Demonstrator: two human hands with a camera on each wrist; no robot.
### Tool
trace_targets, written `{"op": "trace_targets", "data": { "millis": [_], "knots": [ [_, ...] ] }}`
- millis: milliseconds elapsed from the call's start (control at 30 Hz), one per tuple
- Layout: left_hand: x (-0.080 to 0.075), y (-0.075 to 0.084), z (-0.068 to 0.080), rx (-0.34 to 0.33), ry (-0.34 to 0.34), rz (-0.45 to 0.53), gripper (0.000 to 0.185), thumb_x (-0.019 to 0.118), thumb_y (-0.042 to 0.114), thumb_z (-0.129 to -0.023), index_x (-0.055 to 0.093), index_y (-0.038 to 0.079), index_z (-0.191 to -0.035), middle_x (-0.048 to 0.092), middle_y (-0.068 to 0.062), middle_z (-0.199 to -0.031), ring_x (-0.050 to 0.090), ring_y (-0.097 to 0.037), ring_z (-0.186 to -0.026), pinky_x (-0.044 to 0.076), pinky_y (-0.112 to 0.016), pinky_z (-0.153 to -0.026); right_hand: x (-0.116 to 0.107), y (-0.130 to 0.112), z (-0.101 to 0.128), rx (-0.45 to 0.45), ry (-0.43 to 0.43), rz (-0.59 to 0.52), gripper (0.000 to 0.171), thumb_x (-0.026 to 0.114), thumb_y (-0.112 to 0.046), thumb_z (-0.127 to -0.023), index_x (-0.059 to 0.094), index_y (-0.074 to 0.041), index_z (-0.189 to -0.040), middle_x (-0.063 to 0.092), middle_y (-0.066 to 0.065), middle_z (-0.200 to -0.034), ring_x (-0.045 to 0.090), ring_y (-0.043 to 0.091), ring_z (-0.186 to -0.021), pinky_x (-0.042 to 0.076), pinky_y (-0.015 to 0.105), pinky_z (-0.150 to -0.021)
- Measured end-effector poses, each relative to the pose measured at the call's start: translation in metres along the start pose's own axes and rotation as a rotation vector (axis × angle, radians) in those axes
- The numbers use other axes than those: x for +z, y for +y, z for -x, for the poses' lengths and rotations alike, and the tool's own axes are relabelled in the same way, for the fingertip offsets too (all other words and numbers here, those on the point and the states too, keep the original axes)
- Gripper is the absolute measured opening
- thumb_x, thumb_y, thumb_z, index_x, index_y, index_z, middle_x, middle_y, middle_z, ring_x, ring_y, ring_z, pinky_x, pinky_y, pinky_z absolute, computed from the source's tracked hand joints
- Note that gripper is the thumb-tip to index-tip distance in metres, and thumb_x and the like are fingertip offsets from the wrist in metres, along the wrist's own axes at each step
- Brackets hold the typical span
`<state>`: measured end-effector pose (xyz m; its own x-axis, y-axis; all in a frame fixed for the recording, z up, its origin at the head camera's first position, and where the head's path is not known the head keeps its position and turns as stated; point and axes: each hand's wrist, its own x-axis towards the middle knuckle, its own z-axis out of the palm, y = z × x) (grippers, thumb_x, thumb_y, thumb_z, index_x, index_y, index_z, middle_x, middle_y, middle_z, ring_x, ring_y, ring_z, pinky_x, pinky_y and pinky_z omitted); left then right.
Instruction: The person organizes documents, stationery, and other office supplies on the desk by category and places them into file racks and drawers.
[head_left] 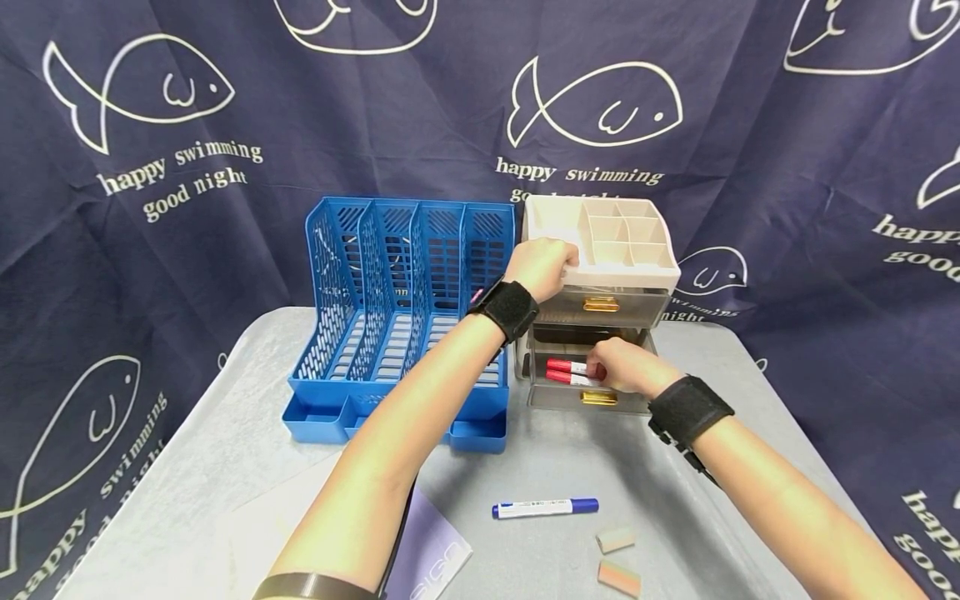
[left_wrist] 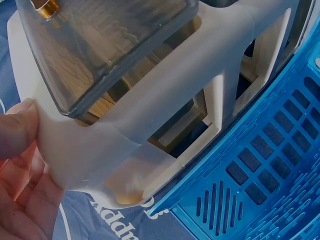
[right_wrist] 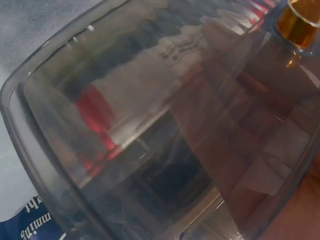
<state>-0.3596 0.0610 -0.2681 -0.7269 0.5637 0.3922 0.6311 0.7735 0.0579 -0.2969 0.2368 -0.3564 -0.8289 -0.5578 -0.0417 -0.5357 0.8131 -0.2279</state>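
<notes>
My left hand (head_left: 542,265) grips the front edge of the cream drawer organizer (head_left: 555,218), at the left of its divided top; the left wrist view shows the thumb and fingers (left_wrist: 30,205) at its corner. The clear smoky lower drawer (head_left: 555,398) is pulled out, the upper drawer (head_left: 566,307) sits above it. Inside the lower drawer lie two red markers (head_left: 570,372), side by side. My right hand (head_left: 624,367) reaches in with curled fingers and holds their right ends. Through the drawer wall the right wrist view shows a red marker (right_wrist: 145,95), blurred.
A blue file rack (head_left: 397,387) stands close beside the organizer's left side. On the grey table (head_left: 540,467) lie a blue marker (head_left: 545,507), two small eraser-like blocks (head_left: 619,577) and a purple-and-white booklet (head_left: 431,546), partly under my left forearm. A dark fish-print cloth (head_left: 420,108) hangs behind.
</notes>
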Motion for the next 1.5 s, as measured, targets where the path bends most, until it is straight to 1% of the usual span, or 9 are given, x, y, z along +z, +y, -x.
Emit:
{"op": "trace_targets", "data": {
  "millis": [167,400,600,867,1067,1233,1333,1500],
  "knots": [
    [0.001,-0.001,0.0,-0.003,-0.001,0.002,0.024,0.061,0.006,-0.085,0.071,0.019,-0.103,0.07,0.004,-0.105,0.064,-0.013,-0.097,0.05,-0.031,-0.083,0.0,-0.001,0.0,0.002,0.001,0.004,0.023,0.058,0.015,-0.065,0.062,-0.007,-0.066,0.051,-0.003,-0.06,0.042,0.009,-0.055,0.037,0.025,-0.051],
    [0.0,0.0,0.0,-0.001,-0.002,0.004,0.024,0.061,0.006,-0.086,0.071,0.019,-0.104,0.07,0.004,-0.105,0.064,-0.013,-0.097,0.05,-0.031,-0.083,-0.001,0.0,0.002,-0.012,0.013,0.014,0.021,0.059,0.014,-0.062,0.063,-0.007,-0.067,0.054,-0.003,-0.061,0.045,0.009,-0.056,0.04,0.025,-0.053],
    [-0.001,0.0,0.0,-0.003,-0.005,0.006,0.024,0.061,0.007,-0.086,0.071,0.02,-0.104,0.07,0.004,-0.105,0.063,-0.012,-0.098,0.05,-0.031,-0.084,-0.005,-0.001,0.004,-0.037,0.028,-0.009,0.019,0.062,0.012,-0.063,0.065,-0.006,-0.068,0.057,-0.003,-0.062,0.048,0.007,-0.057,0.044,0.025,-0.054],
    [-0.001,0.0,0.001,-0.009,-0.006,0.007,0.025,0.06,0.006,-0.086,0.071,0.02,-0.104,0.07,0.004,-0.106,0.063,-0.013,-0.098,0.05,-0.031,-0.084,-0.008,-0.002,0.005,-0.015,0.011,-0.006,0.02,0.06,0.011,-0.061,0.066,-0.005,-0.072,0.059,-0.004,-0.064,0.052,0.009,-0.06,0.046,0.027,-0.057],
    [0.0,0.0,0.0,-0.007,-0.007,0.006,0.025,0.061,0.006,-0.086,0.071,0.019,-0.104,0.07,0.004,-0.106,0.064,-0.013,-0.098,0.05,-0.031,-0.084,-0.008,-0.001,0.005,-0.049,0.062,-0.01,0.02,0.061,0.011,-0.059,0.066,-0.005,-0.07,0.057,-0.005,-0.062,0.051,0.008,-0.058,0.044,0.025,-0.055],
    [0.0,0.0,-0.001,-0.004,-0.009,0.006,0.025,0.061,0.007,-0.086,0.071,0.02,-0.104,0.07,0.004,-0.106,0.064,-0.013,-0.098,0.05,-0.031,-0.084,-0.015,-0.005,0.008,-0.08,0.116,-0.002,0.015,0.068,0.006,-0.063,0.067,-0.006,-0.072,0.055,-0.007,-0.061,0.049,0.006,-0.057,0.043,0.024,-0.055],
    [0.0,0.0,-0.001,-0.005,-0.006,0.005,0.024,0.061,0.007,-0.086,0.071,0.02,-0.104,0.07,0.004,-0.106,0.064,-0.013,-0.097,0.05,-0.031,-0.083,-0.021,-0.011,0.009,-0.105,0.131,0.001,0.015,0.072,0.004,-0.064,0.067,-0.006,-0.074,0.056,-0.007,-0.062,0.05,0.005,-0.058,0.044,0.026,-0.057],
    [0.0,0.0,-0.001,-0.007,-0.007,0.009,0.024,0.061,0.007,-0.086,0.071,0.02,-0.104,0.07,0.003,-0.105,0.064,-0.014,-0.097,0.05,-0.031,-0.083,-0.029,-0.02,0.01,-0.12,0.134,-0.004,0.018,0.073,0.004,-0.066,0.067,-0.008,-0.077,0.059,-0.006,-0.066,0.053,0.005,-0.062,0.047,0.026,-0.06]
  ]
}}
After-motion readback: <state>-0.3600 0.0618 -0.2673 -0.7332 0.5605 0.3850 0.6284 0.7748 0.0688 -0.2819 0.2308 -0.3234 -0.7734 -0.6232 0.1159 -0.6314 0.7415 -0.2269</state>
